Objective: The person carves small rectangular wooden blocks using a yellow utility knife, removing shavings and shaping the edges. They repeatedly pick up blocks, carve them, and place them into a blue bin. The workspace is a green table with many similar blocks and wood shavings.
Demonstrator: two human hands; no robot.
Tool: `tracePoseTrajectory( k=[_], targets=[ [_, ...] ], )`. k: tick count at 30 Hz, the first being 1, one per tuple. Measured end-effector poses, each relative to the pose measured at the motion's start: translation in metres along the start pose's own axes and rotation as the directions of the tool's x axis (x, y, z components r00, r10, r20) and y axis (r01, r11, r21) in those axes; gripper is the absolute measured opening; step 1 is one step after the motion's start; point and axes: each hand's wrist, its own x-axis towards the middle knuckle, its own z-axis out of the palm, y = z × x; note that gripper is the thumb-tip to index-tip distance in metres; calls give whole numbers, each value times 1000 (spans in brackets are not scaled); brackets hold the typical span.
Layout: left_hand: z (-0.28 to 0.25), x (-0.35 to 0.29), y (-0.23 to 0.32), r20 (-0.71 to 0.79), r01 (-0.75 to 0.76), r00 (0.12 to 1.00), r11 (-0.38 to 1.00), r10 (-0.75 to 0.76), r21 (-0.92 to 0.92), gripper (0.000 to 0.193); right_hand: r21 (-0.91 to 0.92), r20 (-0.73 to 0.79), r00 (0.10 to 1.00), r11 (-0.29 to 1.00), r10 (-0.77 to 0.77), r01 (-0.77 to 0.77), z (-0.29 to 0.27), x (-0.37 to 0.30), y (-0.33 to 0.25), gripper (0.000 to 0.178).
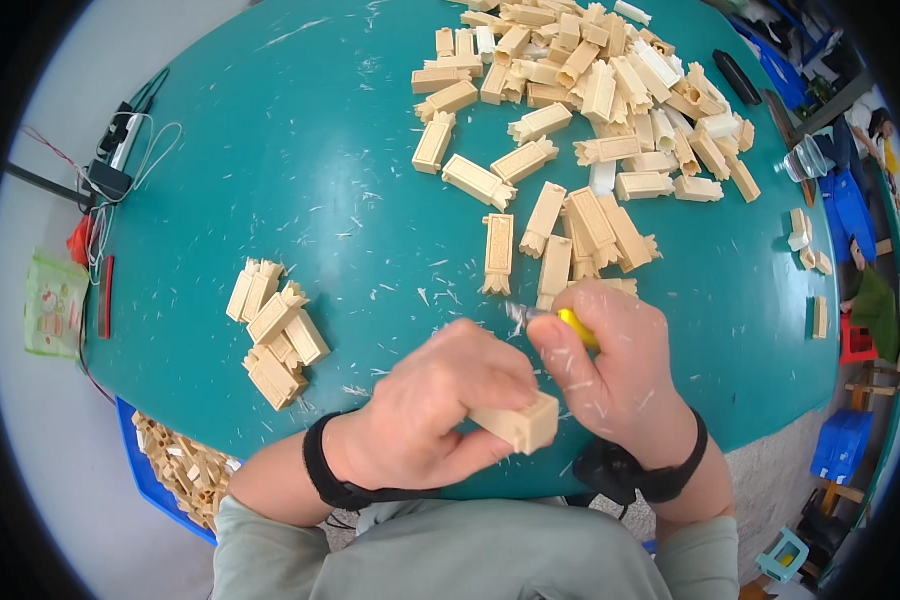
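Gripping a cream block (528, 428) in my left hand (440, 395), fingers wrapped around it, I have its squared end pointing out to the right, low over the near side of the green tabletop (270, 190). Over in my right hand (620, 365) — closed tight, thumb along the top — sits a yellow-handled tool (577, 328), its tip aimed leftward, just beyond the block and apart from it; the tip itself is too blurred to make out. Pale shavings cling to the back of that right hand, and more are scattered across the green. Straight ahead, a few loose blocks (498, 253) with jagged ends lie just past my hands, and behind them spreads the big heap (600, 85), running toward the far right. Off to my left there's a small cluster (275, 340), some pieces resting on others. A clear jar (806, 159) stands by the right edge — and down low on the left, a blue bin (142, 480) holds plenty more small, pale pieces.
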Motion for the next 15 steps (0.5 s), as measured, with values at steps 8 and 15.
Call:
tracePoseTrajectory(
  k=[8,15],
  targets=[
    [-4,-1,-11,-181,98,977,989,-117,-109,38,139,32,999,990,-5,0,-10,1,-10,27],
    [-4,-4,-11,-236,183,951,979,-198,-86,36,42,28,991,991,-131,130,-9,0,-8,27]
  ],
)
